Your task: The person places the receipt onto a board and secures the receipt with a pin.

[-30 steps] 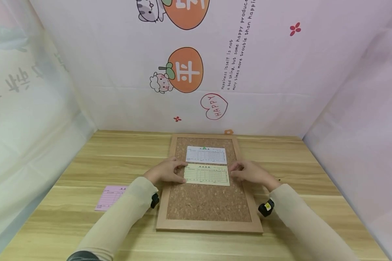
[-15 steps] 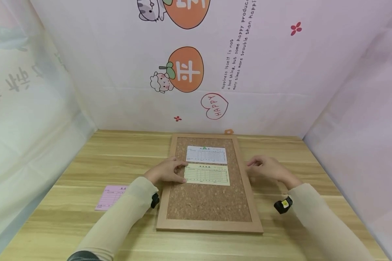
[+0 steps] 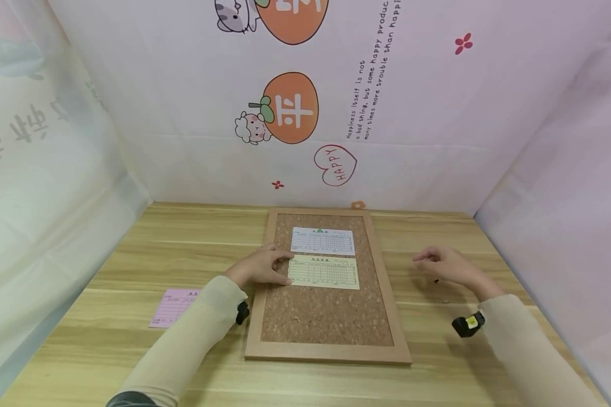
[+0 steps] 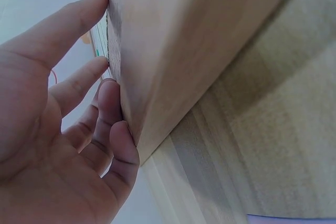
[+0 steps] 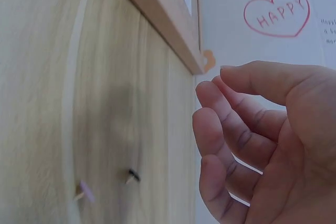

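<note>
A pale yellow printed slip [image 3: 323, 272] lies on the framed corkboard [image 3: 326, 322]. My left hand [image 3: 258, 267] rests at its left edge, the thumb and a fingertip touching it. In the left wrist view the left hand's fingers [image 4: 79, 22] reach over the wooden frame [image 4: 152, 40]. Just above the yellow slip is a white slip [image 3: 323, 242], with a green pin [image 3: 319, 230] at its top. Over the table right of the board hovers my right hand [image 3: 450, 265], fingers loosely bent and holding nothing. Below it lie a black pin [image 5: 134, 174] and a purple pin [image 5: 85, 191].
A pink printed slip [image 3: 175, 308] lies on the wooden table [image 3: 209, 373] at the left, partly covered by the left sleeve [image 3: 198, 328]. A printed cloth backdrop [image 3: 412, 169] stands behind the table, with cloth at both sides.
My right hand has left the right edge of the yellow slip and moved right, off the board and over the pins. The left hand has stayed on the slip.
</note>
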The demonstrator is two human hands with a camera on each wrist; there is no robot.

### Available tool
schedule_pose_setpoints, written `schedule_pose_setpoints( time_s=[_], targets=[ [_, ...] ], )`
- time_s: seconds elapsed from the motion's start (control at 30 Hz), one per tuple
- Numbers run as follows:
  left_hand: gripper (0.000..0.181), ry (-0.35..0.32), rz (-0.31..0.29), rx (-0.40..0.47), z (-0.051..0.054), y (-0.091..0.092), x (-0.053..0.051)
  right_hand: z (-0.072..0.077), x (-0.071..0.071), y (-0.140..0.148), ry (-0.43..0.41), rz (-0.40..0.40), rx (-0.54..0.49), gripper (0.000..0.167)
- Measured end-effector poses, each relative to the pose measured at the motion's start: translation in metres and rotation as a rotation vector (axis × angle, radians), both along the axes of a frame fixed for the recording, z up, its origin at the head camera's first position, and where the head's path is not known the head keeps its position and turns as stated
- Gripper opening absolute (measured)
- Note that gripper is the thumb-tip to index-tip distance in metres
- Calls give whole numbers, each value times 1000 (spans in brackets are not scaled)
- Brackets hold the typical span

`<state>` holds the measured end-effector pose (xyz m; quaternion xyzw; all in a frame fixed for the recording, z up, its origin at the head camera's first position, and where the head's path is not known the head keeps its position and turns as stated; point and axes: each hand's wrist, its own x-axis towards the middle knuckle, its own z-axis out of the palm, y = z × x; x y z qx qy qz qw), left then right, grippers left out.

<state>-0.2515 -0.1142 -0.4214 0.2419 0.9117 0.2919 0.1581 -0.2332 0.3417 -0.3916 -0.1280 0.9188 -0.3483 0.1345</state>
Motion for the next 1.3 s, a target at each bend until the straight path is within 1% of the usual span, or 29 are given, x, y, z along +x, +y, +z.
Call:
schedule_pose_setpoints(
  time_s=[0.17,0.3,0.4,0.53,0.6,0.7,0.87,0.93,1.1,1.3],
  targets=[
    [69,14,-5,-8,0,0,0,-2,5,12,-8,-7,-28,42],
    [69,20,0,-13,-1,0,0,-7,7,23,-15,-33,-13,43],
    [69,13,9,-9,0,1,1,-12,9,29,-7,-60,8,41],
    [69,0,18,3,2,1,2,-17,12,36,1,-62,-26,37],
    [69,-1,19,4,2,1,2,-19,13,40,-13,-58,-58,36],
    [69,-4,18,6,2,1,2,-21,15,44,-37,-66,-73,35],
    [69,-11,26,7,0,0,2,-24,18,49,-50,-108,-13,39],
    [69,-11,30,6,0,0,1,-26,19,50,-75,-138,1,40],
    [69,-6,31,-1,-1,0,1,-31,20,51,-128,-173,-26,40],
    [69,-5,28,3,1,0,2,-38,17,51,-127,-182,-20,33]
  ],
)
